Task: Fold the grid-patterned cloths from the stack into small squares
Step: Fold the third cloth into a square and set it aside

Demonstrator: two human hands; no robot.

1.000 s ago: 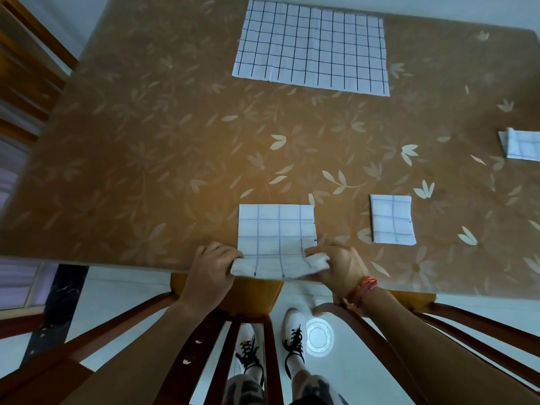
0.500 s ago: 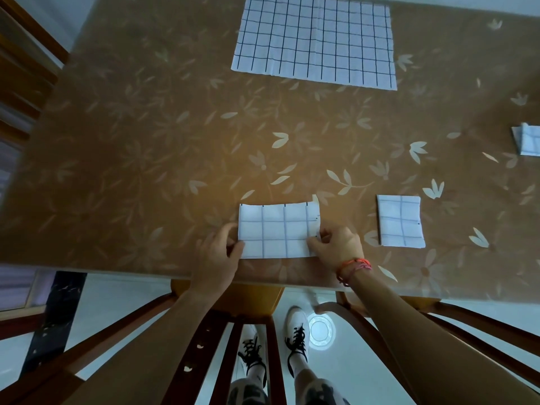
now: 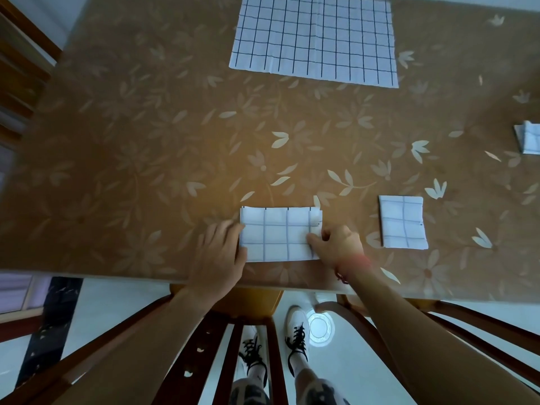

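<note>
The cloth [image 3: 279, 236] lies flat on the worktop [image 3: 140, 171], close to its 6 o'clock edge and straight ahead of the person, directly between the two hands. It is folded to a short rectangle whose long axis runs 9 to 3 o'clock, so each hand meets one short end. The left hand [image 3: 220, 255] is relaxed, its fingers nearly straight and resting on the 9 o'clock end. The right hand [image 3: 336, 247] has its thumb on top of the 3 o'clock end and its fingers curled at that edge, and it looks to be pinching the layers there, though the underside is hidden. Both hands are equally near, but only the right one has a grip, so the coming fold probably carries the 3 o'clock end over to 9 o'clock while the left hand pins its end down; that would halve the long axis into a square.

At 3 o'clock of the cloth, apart from it, sits a finished square [image 3: 403, 222], and another folded piece [image 3: 529, 140] shows at 2 o'clock, cut by the picture's edge. The stack [image 3: 314, 39] lies open and flat far off at 12 o'clock. The worktop is brown with a pale leaf pattern. Below its near edge stand a wooden chair [image 3: 222, 361], a pale glossy floor [image 3: 117, 305] and the person's white shoes [image 3: 298, 331]
</note>
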